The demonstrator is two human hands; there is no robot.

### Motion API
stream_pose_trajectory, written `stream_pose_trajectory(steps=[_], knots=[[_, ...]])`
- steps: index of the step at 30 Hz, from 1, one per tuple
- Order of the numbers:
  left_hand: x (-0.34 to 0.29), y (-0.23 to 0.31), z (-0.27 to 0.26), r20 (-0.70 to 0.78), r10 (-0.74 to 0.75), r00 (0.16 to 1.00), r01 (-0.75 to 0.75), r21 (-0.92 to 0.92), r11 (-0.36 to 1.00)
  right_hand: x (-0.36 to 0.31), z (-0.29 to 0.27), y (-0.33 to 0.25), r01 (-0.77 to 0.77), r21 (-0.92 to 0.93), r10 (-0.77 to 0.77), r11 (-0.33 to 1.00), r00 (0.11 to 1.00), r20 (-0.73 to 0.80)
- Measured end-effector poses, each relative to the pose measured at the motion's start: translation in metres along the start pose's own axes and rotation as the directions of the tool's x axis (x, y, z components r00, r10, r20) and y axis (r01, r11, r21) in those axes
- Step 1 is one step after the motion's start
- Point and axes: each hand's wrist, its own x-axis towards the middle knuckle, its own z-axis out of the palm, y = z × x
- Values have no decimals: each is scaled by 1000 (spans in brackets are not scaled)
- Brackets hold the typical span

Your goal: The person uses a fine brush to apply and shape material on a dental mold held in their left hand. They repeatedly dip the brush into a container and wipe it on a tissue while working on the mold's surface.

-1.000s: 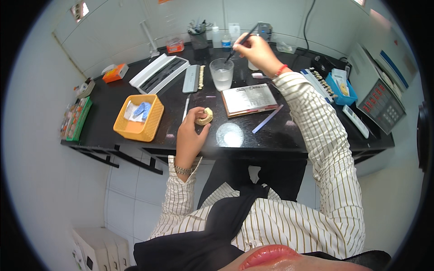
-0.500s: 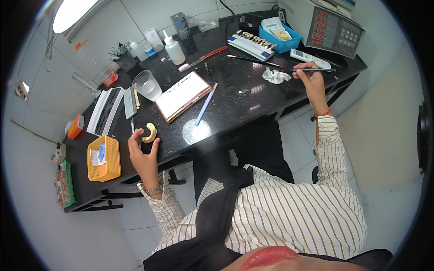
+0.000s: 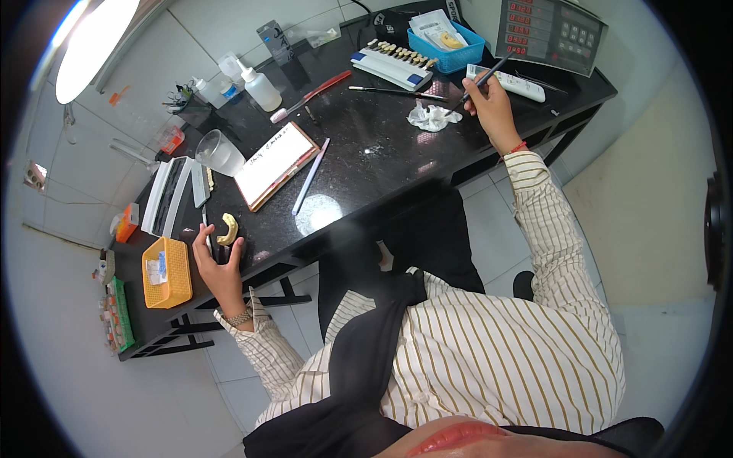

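Note:
My left hand rests at the near left edge of the black table, fingers apart around a curved, yellowish dental arch model. Whether a fingertip touches the model, I cannot tell. A slim metal tool lies by the index finger, partly hidden. On the far right, my right hand grips a thin dark brush like a pen, tilted with its lower end toward a crumpled white tissue. Contact between that end and the tissue is too small to make out.
A clipboard with paper, a light-blue pen and a clear cup lie between my hands. Behind are a tooth shade guide, blue basket, and dropper bottle. A yellow basket stands left.
My right hand has turned the brush from nearly level to steeply tilted, its lower end now close to the tissue. The whole view has shifted slightly; my left hand stays by the model.

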Motion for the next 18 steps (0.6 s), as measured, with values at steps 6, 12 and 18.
stream_pose_trajectory(steps=[6,12,18], knots=[[1,5,0,38,21,999,-23,38,999,-2,-3,10,79,186,-79,979,997,-6],[1,4,-4,57,29,998,-29,1,1000,1,-3,9,115,161,-127,980,990,66],[0,2,-3,19,54,998,-54,-3,999,-3,4,-10,438,-30,-389,899,826,409]])
